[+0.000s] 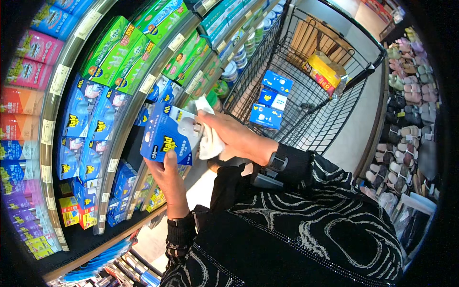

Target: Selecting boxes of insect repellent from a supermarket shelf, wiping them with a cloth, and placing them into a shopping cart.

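Note:
My left hand (165, 179) grips the lower end of a blue Raid box (165, 134), its thumb across the printed front. A folded white cloth (209, 141) is in my right hand (236, 134), pressed at the right side of the box. The fingers behind the cloth are partly hidden. Beyond my hands, several blue boxes (271, 98) lie together in a black wire shopping cart (333, 125). A yellow and red package (322, 73) also rests in the cart, nearer its far right side.
Tiered shelves at left carry green boxes (107, 53), blue Raid boxes (77, 107) and pink boxes (30, 73). Price-tag rails (59, 79) run along the shelf edges. Canisters (231, 70) stand beside the cart. At right hang rows of slippers (400, 131).

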Motion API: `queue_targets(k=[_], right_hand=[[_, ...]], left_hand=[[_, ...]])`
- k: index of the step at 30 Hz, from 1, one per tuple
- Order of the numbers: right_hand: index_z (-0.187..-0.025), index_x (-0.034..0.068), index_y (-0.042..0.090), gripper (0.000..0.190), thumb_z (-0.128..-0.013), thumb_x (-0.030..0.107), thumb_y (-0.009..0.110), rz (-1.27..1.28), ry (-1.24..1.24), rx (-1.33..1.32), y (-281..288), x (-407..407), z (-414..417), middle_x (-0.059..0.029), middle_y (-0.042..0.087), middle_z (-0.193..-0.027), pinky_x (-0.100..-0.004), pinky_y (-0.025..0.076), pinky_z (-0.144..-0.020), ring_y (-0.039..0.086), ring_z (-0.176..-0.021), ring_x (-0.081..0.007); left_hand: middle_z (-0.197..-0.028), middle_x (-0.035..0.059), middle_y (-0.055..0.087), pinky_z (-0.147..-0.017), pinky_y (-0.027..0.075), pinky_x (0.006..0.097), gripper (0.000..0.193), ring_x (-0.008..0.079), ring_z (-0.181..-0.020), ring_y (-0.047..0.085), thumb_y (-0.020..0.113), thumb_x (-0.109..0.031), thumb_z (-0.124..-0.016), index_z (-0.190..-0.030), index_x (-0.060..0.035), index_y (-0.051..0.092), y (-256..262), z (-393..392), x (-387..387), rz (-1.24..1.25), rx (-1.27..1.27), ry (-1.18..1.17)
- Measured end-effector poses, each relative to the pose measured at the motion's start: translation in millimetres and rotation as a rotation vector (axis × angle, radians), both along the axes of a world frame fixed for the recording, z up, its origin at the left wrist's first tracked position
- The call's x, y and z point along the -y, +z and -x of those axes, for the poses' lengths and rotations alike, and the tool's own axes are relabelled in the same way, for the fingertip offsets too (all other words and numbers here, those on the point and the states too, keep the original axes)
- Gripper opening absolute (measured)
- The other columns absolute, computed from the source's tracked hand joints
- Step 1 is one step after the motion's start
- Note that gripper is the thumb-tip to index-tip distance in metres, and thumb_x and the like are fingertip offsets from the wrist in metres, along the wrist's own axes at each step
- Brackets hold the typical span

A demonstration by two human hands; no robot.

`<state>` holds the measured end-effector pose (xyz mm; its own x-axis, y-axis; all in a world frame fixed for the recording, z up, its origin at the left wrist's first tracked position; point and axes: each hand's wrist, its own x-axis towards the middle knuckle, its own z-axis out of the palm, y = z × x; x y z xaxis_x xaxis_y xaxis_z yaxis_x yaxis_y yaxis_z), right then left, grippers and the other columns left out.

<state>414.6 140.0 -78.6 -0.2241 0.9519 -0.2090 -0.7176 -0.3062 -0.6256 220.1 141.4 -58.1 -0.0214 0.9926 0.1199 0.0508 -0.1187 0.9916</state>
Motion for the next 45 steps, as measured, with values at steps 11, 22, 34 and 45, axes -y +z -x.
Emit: queue_targets(k=[11,22,34,45], right_hand=[[-0.126,0.005,0.062,0.057,-0.104,0.057,0.050,-0.061,-0.036,0.103,24.8,17.3,-5.0,-0.0025,0.070,-0.105,-0.0323,0.057,-0.083,0.068,-0.090,-0.0130],[-0.139,0.007,0.054,0.054,-0.108,0.050,0.044,-0.397,-0.292,0.458,26.5,35.2,-7.4,-0.0058,0.068,-0.127,-0.0388,0.054,-0.099,0.068,-0.112,-0.0189],[-0.127,0.004,0.062,0.050,-0.105,0.048,0.054,0.005,-0.226,0.168,28.9,-8.5,-42.7,-0.0063,0.071,-0.107,-0.0335,0.058,-0.078,0.070,-0.090,-0.0161],[-0.144,0.001,0.053,0.063,-0.106,0.052,0.049,-0.087,0.148,0.551,12.8,-7.0,-36.3,-0.0098,0.065,-0.129,-0.0296,0.048,-0.097,0.060,-0.112,-0.0141]], left_hand=[[-0.129,0.0118,0.060,-0.097,0.049,0.0360,0.055,0.0209,-0.112,0.061,0.070,-0.021,-0.095,-0.140,0.0002,0.047,-10.8,-15.5,-9.1,-0.002,0.068,-0.019],[-0.129,0.0086,0.058,-0.097,0.047,0.0313,0.059,0.0153,-0.111,0.058,0.071,-0.010,-0.092,-0.144,-0.0022,0.044,-10.2,-24.1,-11.5,0.045,0.066,-0.101],[-0.129,0.0071,0.059,-0.101,0.048,0.0337,0.057,0.0172,-0.117,0.058,0.068,-0.022,-0.096,-0.144,-0.0019,0.045,-1.5,3.8,-18.9,0.275,0.372,-0.170],[-0.138,0.0124,0.057,-0.111,0.039,0.0359,0.064,0.0201,-0.127,0.053,0.065,-0.027,-0.095,-0.148,0.0004,0.042,-4.5,10.9,1.2,0.411,0.209,-0.403]])
